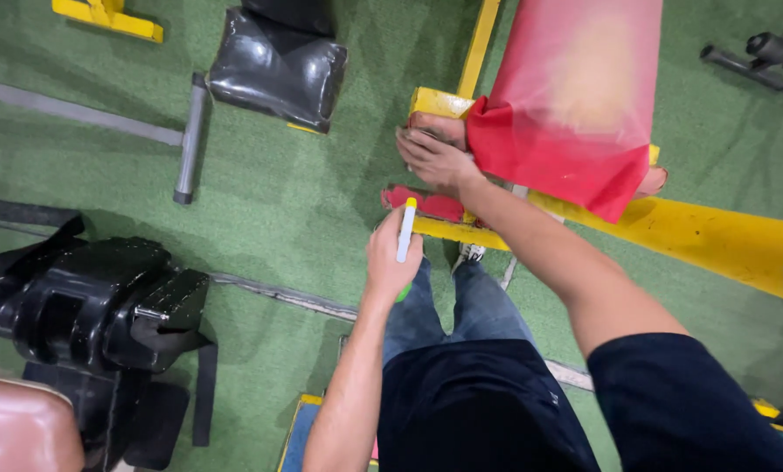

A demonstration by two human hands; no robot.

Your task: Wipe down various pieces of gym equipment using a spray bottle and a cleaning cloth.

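Looking down from the head camera, the left hand (392,259) grips a white tube-shaped applicator with a yellow tip (405,231), upright, near the yellow-painted metal frame (448,230). The right hand (436,157) presses flat beside the red padded bench cover (566,96). Leaning this far could, I judge, let the tip smear the blue jeans (461,306).
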